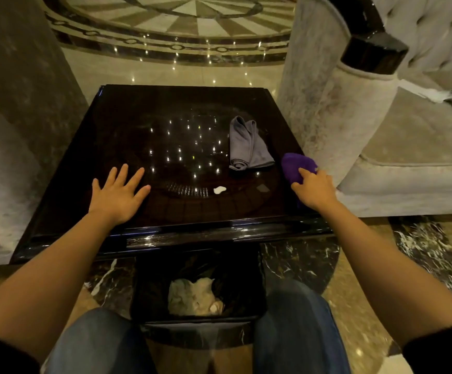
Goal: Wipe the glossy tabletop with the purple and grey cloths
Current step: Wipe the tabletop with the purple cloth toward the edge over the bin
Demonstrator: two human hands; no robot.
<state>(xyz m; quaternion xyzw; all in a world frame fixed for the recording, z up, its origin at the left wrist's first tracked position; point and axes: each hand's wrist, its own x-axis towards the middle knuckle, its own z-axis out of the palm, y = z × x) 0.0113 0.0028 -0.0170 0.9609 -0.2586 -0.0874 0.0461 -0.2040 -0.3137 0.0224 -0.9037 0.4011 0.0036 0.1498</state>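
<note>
Right hand (315, 188) is closed over the bunched purple cloth (296, 166) at the near right edge of the glossy black square table (138, 117), fingers curled on top of the fabric and pressing it onto the surface, forearm reaching in straight from the lower right. Left hand (118, 194) lies flat and empty near the front left of the table, palm down, fingers spread, apparently bracing. Between the person's knees, in front of the table, a black bin lined with a dark bag (200, 287) holds crumpled pale paper.

Judging by this, the wiping with the purple cloth is just starting or resuming at the right side. The next move would call for sweeping the cloth leftward across the table, taking in the small white smear or scrap (219, 189) near the front centre, which lies apart from both hands.

Farther back, the folded grey cloth (247, 145) rests unused on the right half of the table, just beside the purple one; it will need lifting aside, or picking up for the second pass.
</note>
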